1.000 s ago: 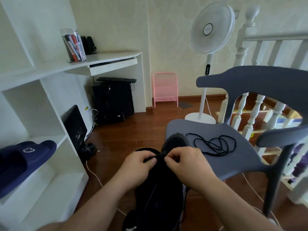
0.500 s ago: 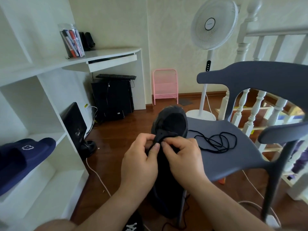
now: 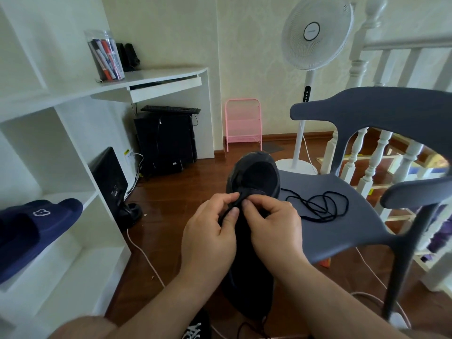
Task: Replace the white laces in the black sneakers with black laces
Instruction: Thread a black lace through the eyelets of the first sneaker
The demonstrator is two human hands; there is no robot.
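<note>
Both hands, left (image 3: 208,241) and right (image 3: 271,226), pinch a thin black lace (image 3: 236,204) at the matte black sneaker (image 3: 254,174); another corded lace (image 3: 320,206) lies tangled on the smooth grey chair (image 3: 342,231).

A blue-grey chair (image 3: 342,231) sits at three o'clock, a white fan (image 3: 315,33) at one, a navy slipper (image 3: 36,228) at nine.
</note>
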